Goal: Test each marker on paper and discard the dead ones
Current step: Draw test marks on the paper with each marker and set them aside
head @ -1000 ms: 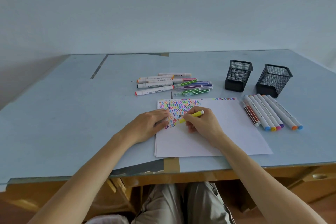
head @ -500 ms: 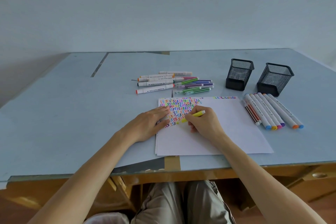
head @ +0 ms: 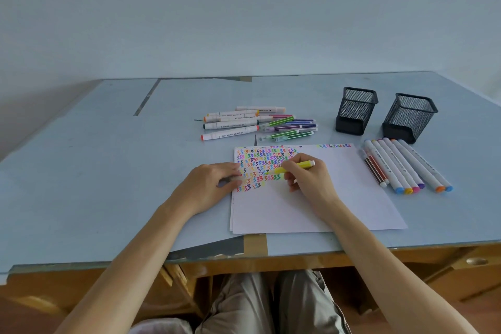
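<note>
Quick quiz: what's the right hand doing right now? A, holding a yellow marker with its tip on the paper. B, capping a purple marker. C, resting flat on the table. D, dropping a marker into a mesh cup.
A: the right hand grips the yellow marker, its tip down on the paper among the coloured squiggles.

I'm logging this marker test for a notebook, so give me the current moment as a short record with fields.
right hand: right hand grips a yellow marker, tip down on the paper
left hand: left hand rests flat on the paper's left edge
paper: upper left part filled with coloured zigzag marks
far pile: loose markers beyond the paper
right row: row of markers right of the paper
holders: two black mesh cups, contents not visible
</note>
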